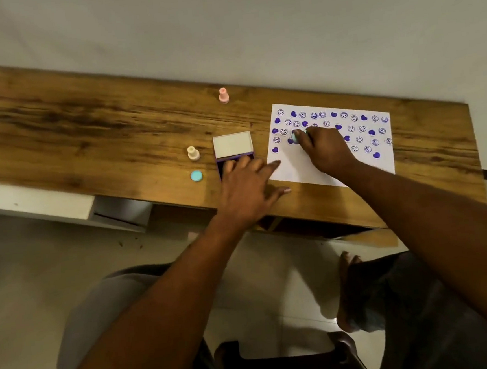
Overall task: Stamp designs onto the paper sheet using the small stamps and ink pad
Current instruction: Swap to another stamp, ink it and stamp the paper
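Paper sheet [294, 169] lies flat on the right part of the wooden table [84, 124], its upper half covered with purple hearts and round smiley prints, its near left area still white. Your right hand [326, 147] is on the sheet, fingers curled tight around a small pale blue stamp [295, 136], which you hold down on the paper at the left end of the prints. Only the top of that stamp shows between your fingertips.

Just left of the sheet sits the ink pad [235, 156] with its white lid [233, 144] raised behind it. Your left hand [245, 184] lies spread beside it, fingers straight and relaxed. Several fingertips rest on the purple pad. One finger reaches the left edge of the sheet, and the thumb points right along the table.

Farther left, a cream stamp [193, 153] stands upright near the pad, and a round blue cap [196, 176] lies flat just in front of it. A pink stamp [223, 95] stands alone toward the far edge of the table, well apart from the rest.
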`<action>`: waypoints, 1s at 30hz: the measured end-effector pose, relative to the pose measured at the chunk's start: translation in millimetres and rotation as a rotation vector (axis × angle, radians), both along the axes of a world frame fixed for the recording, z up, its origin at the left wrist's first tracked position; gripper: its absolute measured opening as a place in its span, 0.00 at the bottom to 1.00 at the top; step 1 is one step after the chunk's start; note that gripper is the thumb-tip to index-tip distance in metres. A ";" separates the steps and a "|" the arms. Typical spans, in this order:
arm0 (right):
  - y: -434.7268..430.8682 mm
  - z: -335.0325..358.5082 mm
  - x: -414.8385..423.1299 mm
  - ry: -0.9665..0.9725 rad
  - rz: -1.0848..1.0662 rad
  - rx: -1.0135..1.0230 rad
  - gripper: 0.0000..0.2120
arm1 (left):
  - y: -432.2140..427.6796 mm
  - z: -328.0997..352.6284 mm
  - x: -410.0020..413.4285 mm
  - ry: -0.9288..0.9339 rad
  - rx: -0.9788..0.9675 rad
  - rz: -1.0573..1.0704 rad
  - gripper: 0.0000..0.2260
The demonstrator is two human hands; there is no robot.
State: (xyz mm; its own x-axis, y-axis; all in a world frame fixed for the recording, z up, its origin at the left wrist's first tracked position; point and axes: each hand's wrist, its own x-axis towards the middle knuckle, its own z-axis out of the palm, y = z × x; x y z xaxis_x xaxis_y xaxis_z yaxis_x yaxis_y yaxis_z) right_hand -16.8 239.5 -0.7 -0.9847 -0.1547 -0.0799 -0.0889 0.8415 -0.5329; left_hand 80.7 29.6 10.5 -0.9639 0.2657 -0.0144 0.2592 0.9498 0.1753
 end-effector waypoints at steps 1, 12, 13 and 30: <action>1.3 -4.1 0.0 -0.012 0.004 -0.004 0.25 | 9.9 -5.4 3.8 -0.007 -0.016 -0.027 0.33; -3.9 -17.6 -0.2 0.051 0.093 0.154 0.20 | 30.0 -43.5 11.0 -0.157 0.055 -0.042 0.34; -4.5 -19.0 0.2 0.057 0.105 0.174 0.21 | 29.5 -45.5 11.2 -0.144 0.058 -0.037 0.34; -18.7 43.6 -19.3 0.216 0.162 0.307 0.23 | 32.0 -53.7 15.0 -0.040 0.095 -0.013 0.35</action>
State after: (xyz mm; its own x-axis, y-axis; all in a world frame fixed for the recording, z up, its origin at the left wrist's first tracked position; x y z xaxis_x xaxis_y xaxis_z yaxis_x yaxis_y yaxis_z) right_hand -36.2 220.8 42.9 -0.9486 -0.3107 0.0596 -0.3162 0.9244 -0.2131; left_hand 95.6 61.6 -43.1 -0.9596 0.2801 -0.0266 0.2624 0.9251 0.2747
